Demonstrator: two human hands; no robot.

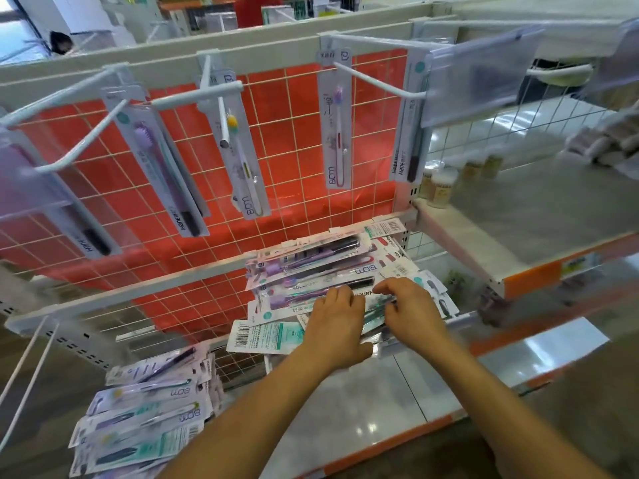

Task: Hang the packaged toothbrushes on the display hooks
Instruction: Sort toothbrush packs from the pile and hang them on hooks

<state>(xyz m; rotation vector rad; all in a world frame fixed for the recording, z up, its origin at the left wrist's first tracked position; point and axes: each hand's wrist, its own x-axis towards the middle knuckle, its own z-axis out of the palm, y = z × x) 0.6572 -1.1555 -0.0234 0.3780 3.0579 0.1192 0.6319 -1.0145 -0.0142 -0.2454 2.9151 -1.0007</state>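
Both hands, left (337, 319) and right (411, 312), touch toothbrush pile (311, 267) beneath hooks (373, 79).

Headcount: 2 hands, left hand (333, 323) + right hand (411, 312). 2 loose pack piles: first pile (304, 267) under fingers (340, 295), second pile (145, 420) down-left of them. Above fingers: 5 hanging pack bunches (337, 133), at least 5 hooks (377, 81). Up-right of fingers: 4 small bottles (444, 188), I think.

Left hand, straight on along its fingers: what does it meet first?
The left hand lies on the pile of packaged toothbrushes; straight on it meets more of that pile, then probably the wire grid panel.
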